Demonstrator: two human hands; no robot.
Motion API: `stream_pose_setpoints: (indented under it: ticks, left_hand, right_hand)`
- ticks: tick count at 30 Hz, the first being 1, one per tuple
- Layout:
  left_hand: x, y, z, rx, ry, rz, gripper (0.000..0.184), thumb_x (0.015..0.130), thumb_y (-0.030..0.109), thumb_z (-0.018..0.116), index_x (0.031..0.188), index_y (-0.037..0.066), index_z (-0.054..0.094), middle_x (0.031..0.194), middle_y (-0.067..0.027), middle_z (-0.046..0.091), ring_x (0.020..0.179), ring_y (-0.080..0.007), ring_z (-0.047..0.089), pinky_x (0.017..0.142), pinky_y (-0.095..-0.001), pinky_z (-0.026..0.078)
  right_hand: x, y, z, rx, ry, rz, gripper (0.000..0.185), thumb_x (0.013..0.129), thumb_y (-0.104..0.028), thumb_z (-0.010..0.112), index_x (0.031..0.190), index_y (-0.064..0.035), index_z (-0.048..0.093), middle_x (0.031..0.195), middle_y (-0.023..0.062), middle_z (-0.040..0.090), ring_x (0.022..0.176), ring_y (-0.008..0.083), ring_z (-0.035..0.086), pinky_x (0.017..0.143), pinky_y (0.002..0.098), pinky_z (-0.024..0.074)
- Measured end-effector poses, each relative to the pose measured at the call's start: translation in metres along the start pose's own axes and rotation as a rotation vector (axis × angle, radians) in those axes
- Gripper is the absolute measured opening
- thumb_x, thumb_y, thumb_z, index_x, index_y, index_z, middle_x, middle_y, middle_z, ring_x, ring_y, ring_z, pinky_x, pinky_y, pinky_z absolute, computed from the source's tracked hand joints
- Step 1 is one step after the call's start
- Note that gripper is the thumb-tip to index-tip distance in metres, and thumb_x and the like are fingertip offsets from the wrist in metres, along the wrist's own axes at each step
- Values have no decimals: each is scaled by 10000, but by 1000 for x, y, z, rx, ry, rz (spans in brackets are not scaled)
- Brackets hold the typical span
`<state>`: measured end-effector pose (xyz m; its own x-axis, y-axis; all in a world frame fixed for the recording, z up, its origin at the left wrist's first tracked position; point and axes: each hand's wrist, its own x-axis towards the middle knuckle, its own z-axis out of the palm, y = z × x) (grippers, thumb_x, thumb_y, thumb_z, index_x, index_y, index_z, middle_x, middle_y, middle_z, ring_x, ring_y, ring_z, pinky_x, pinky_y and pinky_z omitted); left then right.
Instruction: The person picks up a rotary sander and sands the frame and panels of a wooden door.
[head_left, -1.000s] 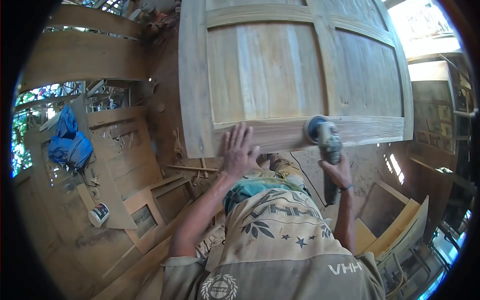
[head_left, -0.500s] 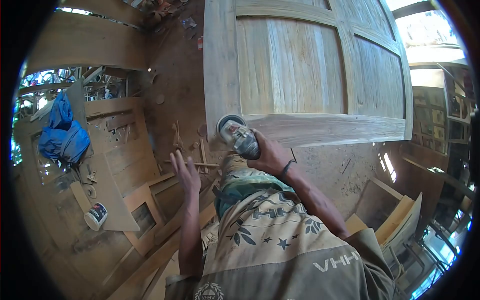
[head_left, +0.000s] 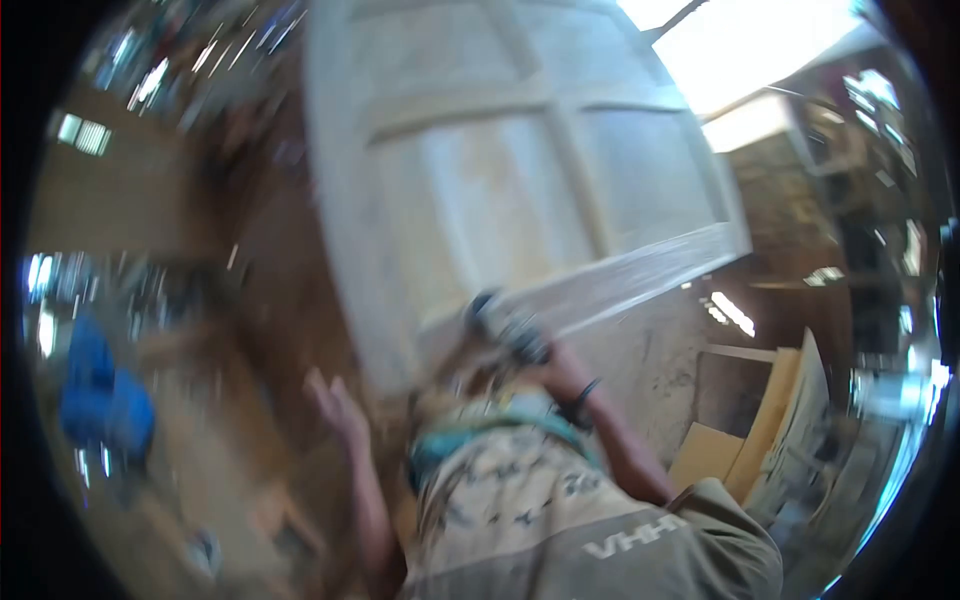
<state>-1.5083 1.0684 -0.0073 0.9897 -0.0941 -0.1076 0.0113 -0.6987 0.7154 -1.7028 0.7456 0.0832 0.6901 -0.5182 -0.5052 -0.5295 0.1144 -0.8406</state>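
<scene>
My right hand [head_left: 556, 370] is wrapped round the body of a handheld power sander [head_left: 512, 332], whose round head points forward and to the left. The sander is over the near edge of a panelled wooden door [head_left: 385, 250]; blur hides whether it touches the wood. Held up to the left of the door, my left hand [head_left: 338, 408] is empty, with its fingers stretched out and apart.
Wooden boards and a panel [head_left: 770, 420] lean at the lower right. A blue plastic bag [head_left: 105, 400] hangs at the left, with blurred boards below it. Bright light enters at the upper right.
The view has swung and blurred; the door now appears tilted and further left. In the picture, the sander sits lower and further right, still in my right hand. My left hand appears lower.
</scene>
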Motion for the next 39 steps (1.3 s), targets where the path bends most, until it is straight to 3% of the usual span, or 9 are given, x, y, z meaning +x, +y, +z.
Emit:
stream_pose_setpoints:
  ticks: [2,3,4,10,14,20,28,30,39]
  left_hand:
    - [17,-2,12,68,15,144,554,1053,305,505,1479,-41,439,1523,-291,419,1435,-422,369,1192,-507,281]
    - [26,-7,27,103,64,167,564,1052,324,502,1482,-34,439,1517,-296,422,1435,-433,366,1187,-511,290]
    - [26,22,24,136,32,169,560,1054,310,492,1498,-25,420,1526,-303,404,1432,-448,364,1182,-513,296]
    - [25,63,55,375,-48,299,642,1029,350,531,1522,-29,372,1589,-282,309,1445,-439,346,1182,-499,301]
    - [6,96,76,620,-72,223,739,1000,424,576,1516,-59,363,1597,-284,290,1457,-434,331,1192,-495,290]
    - [-30,126,113,752,-12,95,869,987,575,541,1515,-84,340,1597,-311,266,1479,-441,287,1212,-496,261]
    - [-97,176,215,629,22,71,993,956,652,534,1575,-54,211,1636,-323,128,1520,-469,147,1232,-551,160]
    - [-112,194,231,619,-33,87,1007,945,665,539,1579,-44,210,1635,-326,129,1524,-468,126,1232,-551,149]
    - [-134,229,255,650,-160,12,1090,916,729,523,1605,-10,114,1652,-317,34,1544,-445,38,1237,-558,87]
  right_hand:
    - [-5,4,5,-178,-63,16,770,656,-302,863,1325,-38,589,1094,165,714,1023,280,677,938,394,522]
    - [2,19,13,-240,-42,-185,861,666,-338,862,1405,-59,520,1115,203,705,1047,334,678,942,424,518]
    - [8,9,13,-434,-155,-163,901,685,-242,838,1462,-27,438,1204,231,672,1141,366,639,1000,416,496]
    - [6,-10,-9,-433,-277,-154,913,698,-265,800,1481,-17,402,1030,280,695,937,425,697,840,447,548]
    - [8,5,-87,-272,-195,-174,930,697,-262,798,1488,-10,380,1015,277,695,948,421,692,851,451,543]
    - [18,13,-249,-413,-68,-47,795,660,-270,834,1340,-21,506,1058,296,677,1020,450,660,871,460,534]
    - [28,39,-444,-378,61,83,934,651,-256,819,1441,71,444,1120,304,679,1041,382,689,908,402,540]
    - [36,72,-477,-343,178,-5,816,647,-239,813,1368,30,539,1051,201,713,964,292,698,896,370,541]
    - [34,62,-583,-383,373,163,623,642,-261,813,1189,-9,652,970,131,713,866,230,690,810,355,553]
